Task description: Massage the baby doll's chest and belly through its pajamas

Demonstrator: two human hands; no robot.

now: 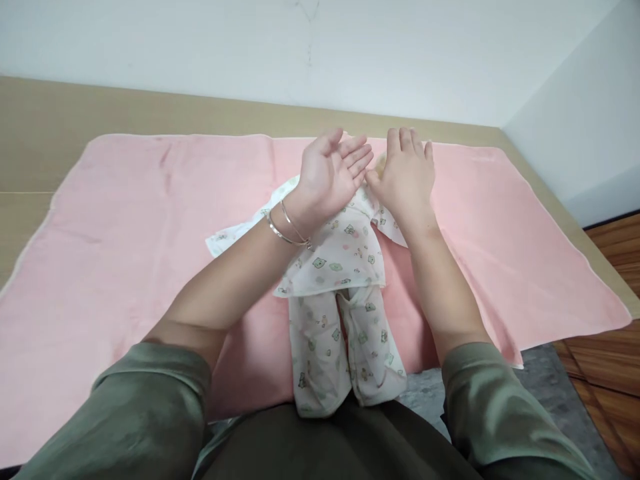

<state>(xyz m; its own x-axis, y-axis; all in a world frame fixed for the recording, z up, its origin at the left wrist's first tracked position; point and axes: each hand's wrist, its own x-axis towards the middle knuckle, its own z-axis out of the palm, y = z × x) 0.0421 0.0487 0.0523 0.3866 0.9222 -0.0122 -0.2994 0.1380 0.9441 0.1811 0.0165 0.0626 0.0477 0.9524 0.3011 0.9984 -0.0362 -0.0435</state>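
A small white baby top (pixel 345 243) with a green and pink animal print lies spread on a pink blanket (pixel 145 267). Matching baby trousers (pixel 320 353) stretch from its hem toward my body. Over the top's upper end is my left hand (pixel 333 170), palm turned up and fingers extended, holding nothing. Beside it my right hand (pixel 407 167) shows its back, with its fingers straight and nothing seen in them. The two hands nearly meet at the fingertips and right thumb. A yellowish patch (pixel 381 163) shows behind my right hand; what it belongs to is mostly hidden.
The blanket covers most of a light wooden table (pixel 45 113). A white wall (pixel 200 53) rises behind its far edge, and another stands at the right. Brown wood-grain panels (pixel 605 373) and a grey floor (pixel 550 380) show at the lower right.
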